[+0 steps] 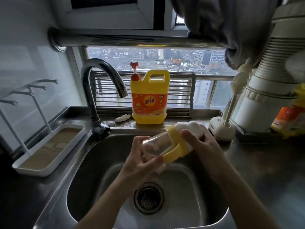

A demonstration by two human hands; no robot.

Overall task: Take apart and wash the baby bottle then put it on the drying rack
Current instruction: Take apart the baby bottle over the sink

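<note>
Only the head view to go on, so here's what I've got: the baby bottle point(157, 144) is up in the air over the sink point(92, 171), tipped almost on its side, clear base pointing left and the top end pointing up-right toward the counter. The left hand point(140, 160) is wrapped round the clear body, fingers curled behind the glass and the thumb lying across the front, just below the yellow handle collar point(173, 141). The right hand point(204, 146) grips the white cap point(189, 128), thumb on top right next to the collar, the other fingers curled underneath where I can't really see them. So both hands are clamped on the bottle, one at each end. The drying rack point(51, 144) sits well off to the left on the counter, the faucet point(99, 83) between it and the yellow soap jug point(149, 100) on the ledge
</note>
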